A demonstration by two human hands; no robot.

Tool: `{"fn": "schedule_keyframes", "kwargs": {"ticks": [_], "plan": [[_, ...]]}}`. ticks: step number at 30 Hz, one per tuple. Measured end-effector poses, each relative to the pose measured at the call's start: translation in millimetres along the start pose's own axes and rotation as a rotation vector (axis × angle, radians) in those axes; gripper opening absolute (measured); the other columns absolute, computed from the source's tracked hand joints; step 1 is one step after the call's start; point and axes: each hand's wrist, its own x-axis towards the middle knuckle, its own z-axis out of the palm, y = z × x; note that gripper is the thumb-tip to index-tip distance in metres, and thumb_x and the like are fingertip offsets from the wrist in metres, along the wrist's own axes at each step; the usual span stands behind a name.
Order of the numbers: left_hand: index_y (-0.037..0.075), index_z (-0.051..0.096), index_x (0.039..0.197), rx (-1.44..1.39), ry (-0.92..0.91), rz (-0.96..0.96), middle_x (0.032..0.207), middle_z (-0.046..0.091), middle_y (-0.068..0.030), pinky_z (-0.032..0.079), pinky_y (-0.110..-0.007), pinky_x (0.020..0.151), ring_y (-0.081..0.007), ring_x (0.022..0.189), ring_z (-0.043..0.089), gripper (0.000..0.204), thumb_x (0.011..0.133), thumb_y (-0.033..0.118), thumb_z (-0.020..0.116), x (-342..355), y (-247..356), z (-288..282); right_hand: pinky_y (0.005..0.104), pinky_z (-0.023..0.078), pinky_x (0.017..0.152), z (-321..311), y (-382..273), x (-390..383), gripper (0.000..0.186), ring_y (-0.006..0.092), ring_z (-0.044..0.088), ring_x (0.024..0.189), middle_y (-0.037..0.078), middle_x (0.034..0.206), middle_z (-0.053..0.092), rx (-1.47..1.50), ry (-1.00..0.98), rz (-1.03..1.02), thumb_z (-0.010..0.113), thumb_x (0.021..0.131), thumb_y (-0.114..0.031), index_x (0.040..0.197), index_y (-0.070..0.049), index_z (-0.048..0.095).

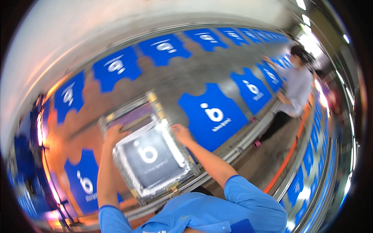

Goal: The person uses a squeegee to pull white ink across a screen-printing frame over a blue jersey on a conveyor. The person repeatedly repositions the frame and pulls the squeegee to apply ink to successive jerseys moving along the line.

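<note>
A screen printing frame point(157, 191) lies tilted in front of me, its edges smeared with white ink. White marks show on its dark mesh point(155, 165). My left hand point(114, 134) is closed around the frame's left side, its fingers beside the left end of a squeegee point(136, 122) lying across the upper part. At the right side, my right hand point(181, 134) has its fingers bent at the frame's edge. Blur hides the exact fingertip contact. A blue vest-shaped fabric panel point(229, 123) with a white print lies just right of the frame.
Another printed blue panel point(83, 182) lies left of the frame on the long printing table point(171, 79). More panels line its far side. A metal rail point(233, 154) edges the near side. A co-worker point(297, 85) stands along it at right. Another table with blue panels point(297, 186) runs beyond an orange strip.
</note>
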Motion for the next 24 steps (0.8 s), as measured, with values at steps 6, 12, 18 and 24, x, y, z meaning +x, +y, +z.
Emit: {"fn": "schedule_keyframes", "kwargs": {"ticks": [6,12,18,24], "plan": [[0.016,0.077,0.114,-0.099,-0.004,-0.055,0.106,0.076,-0.0132,0.053,-0.040,0.089,-0.0300,0.101,0.072,0.047,0.069,0.030,0.084,11.5,-23.2,7.4,0.0423,0.053,0.086,-16.8,-41.5,2.6,0.023,0.0315,0.070,0.098,0.015,0.102,0.074,0.140,0.074,-0.091,0.067,0.092,-0.029,0.109,-0.014,0.073],[0.022,0.074,0.122,0.048,0.130,-0.090,0.109,0.075,-0.0126,0.055,-0.043,0.086,-0.0316,0.101,0.071,0.047,0.077,0.033,0.079,-97.6,-6.8,61.5,0.0420,0.052,0.093,-31.6,-73.3,6.8,0.029,0.0314,0.067,0.109,0.015,0.115,0.071,0.094,-0.065,-0.167,0.071,0.089,-0.029,0.111,-0.010,0.070],[0.032,0.072,0.125,-0.050,0.248,-0.155,0.115,0.075,-0.0023,0.057,-0.042,0.083,-0.0280,0.103,0.072,0.054,0.077,0.007,0.066,-282.3,118.1,132.6,0.0440,0.049,0.099,-38.7,-94.5,-11.7,0.041,0.0359,0.064,0.118,0.016,0.125,0.069,0.063,-0.005,-0.114,0.072,0.090,-0.038,0.121,-0.012,0.068],[0.024,0.072,0.124,-0.049,0.352,-0.021,0.125,0.072,-0.0021,0.055,-0.039,0.086,-0.0235,0.113,0.068,0.066,0.066,-0.006,0.063,-342.4,150.3,143.2,0.0463,0.054,0.089,-34.6,-99.6,-21.7,0.029,0.0369,0.070,0.104,0.019,0.106,0.074,0.079,0.200,-0.179,0.061,0.095,-0.031,0.111,-0.008,0.071]]}}
